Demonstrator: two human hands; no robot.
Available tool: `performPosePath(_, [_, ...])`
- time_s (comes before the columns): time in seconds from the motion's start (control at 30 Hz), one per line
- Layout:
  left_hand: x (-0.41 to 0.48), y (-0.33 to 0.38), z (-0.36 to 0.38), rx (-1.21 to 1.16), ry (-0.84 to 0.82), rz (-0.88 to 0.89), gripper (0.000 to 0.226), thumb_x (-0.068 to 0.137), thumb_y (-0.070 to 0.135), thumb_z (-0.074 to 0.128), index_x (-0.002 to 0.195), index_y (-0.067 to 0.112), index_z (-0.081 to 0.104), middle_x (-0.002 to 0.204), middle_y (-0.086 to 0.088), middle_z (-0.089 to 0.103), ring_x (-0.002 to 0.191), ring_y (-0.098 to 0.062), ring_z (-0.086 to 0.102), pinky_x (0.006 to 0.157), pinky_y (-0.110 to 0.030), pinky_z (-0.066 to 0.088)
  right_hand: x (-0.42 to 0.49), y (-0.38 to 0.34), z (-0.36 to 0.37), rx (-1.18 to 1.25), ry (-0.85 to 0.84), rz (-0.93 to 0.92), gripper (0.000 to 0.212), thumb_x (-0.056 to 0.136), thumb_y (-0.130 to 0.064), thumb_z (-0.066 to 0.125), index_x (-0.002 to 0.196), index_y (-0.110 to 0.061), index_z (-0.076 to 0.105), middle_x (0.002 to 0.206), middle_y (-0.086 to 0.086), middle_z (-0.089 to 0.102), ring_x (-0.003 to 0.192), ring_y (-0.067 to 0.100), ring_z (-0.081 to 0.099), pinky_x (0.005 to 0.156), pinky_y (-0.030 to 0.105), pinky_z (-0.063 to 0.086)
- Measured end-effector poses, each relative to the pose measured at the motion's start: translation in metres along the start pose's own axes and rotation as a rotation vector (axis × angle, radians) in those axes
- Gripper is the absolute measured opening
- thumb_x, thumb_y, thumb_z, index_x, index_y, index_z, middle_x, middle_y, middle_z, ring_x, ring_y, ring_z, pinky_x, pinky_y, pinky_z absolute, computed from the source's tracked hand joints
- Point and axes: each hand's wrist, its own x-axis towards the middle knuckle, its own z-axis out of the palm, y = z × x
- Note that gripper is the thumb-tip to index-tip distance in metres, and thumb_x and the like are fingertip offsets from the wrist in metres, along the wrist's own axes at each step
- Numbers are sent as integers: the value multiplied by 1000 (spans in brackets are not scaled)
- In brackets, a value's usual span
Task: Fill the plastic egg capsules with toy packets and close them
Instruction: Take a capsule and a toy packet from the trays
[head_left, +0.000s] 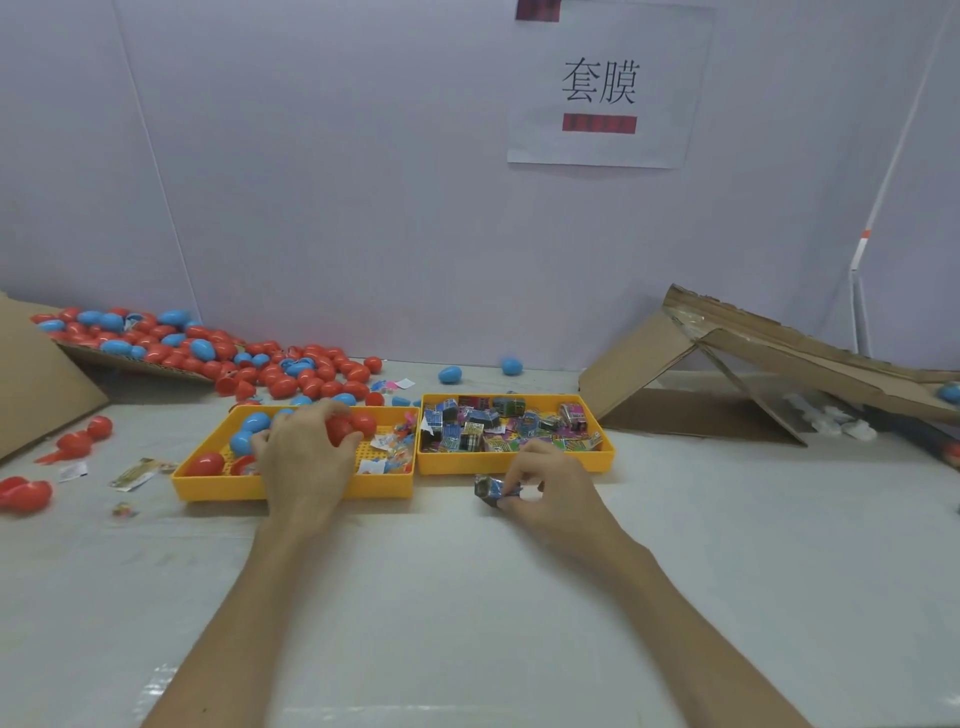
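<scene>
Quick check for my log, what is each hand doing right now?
Left hand: closed round a red egg over the left yellow tray.
Right hand: pinching a toy packet, just in front of the right yellow tray.

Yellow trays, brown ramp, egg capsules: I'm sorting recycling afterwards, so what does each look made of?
Yellow trays: probably moulded plastic with a semi-gloss finish; the colour is uniform and the floor is a perforated grid.
Ramp: cardboard, matte brown, with ragged layered edges and what looks like shiny clear tape.
Egg capsules: hard glossy plastic, judging by the bright highlights on the red and blue shells.
</scene>
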Motion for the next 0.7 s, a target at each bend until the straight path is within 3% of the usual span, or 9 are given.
performPosePath(0.13, [-9, 20, -6, -368, 17, 184, 17, 88, 6, 74, 102, 14, 71, 101, -3, 55, 83, -15, 59, 75, -34, 55, -1, -2, 0, 19, -47, 26, 28, 74, -7, 81, 71, -30, 65, 83, -10, 60, 82, 7, 58, 65, 13, 42])
performPosePath(0.23, [-26, 43, -3, -464, -142, 351, 21, 84, 5, 57, 92, 16, 73, 88, 2, 55, 74, -8, 54, 63, -19, 43, -1, -4, -1, 44, -86, 19, 25, 78, -3, 72, 76, -27, 70, 86, -7, 65, 84, 9, 63, 65, 16, 48])
performPosePath(0.33, [-40, 54, 5, -378, -421, 508, 21, 86, 14, 61, 99, 23, 74, 76, 14, 52, 67, -5, 49, 61, -19, 34, -2, -5, -1, 50, -85, 16, 22, 79, 1, 67, 79, -20, 74, 85, -5, 67, 82, 8, 65, 66, 13, 48])
performPosePath(0.4, [-44, 54, 9, -285, -482, 586, 25, 88, 32, 72, 113, 28, 72, 70, 16, 49, 63, -4, 48, 58, -14, 30, -2, -5, -1, 49, -86, 16, 19, 79, 1, 67, 80, -17, 76, 85, -5, 68, 82, 8, 65, 66, 12, 45])
performPosePath(0.53, [-50, 52, 17, -141, -637, 571, 44, 86, 56, 71, 124, 35, 65, 67, 15, 51, 64, -2, 50, 56, -20, 35, -1, -5, -3, 38, -79, 15, 18, 79, -1, 69, 81, -16, 78, 85, -5, 68, 83, 9, 64, 68, 11, 43])
performPosePath(0.7, [-51, 54, 25, -87, -687, 476, 34, 90, 55, 67, 118, 35, 69, 77, 17, 57, 72, -3, 53, 58, -23, 38, 0, -4, -3, 29, -88, 25, 16, 79, -2, 72, 82, -17, 78, 87, -4, 68, 84, 8, 64, 69, 11, 42])
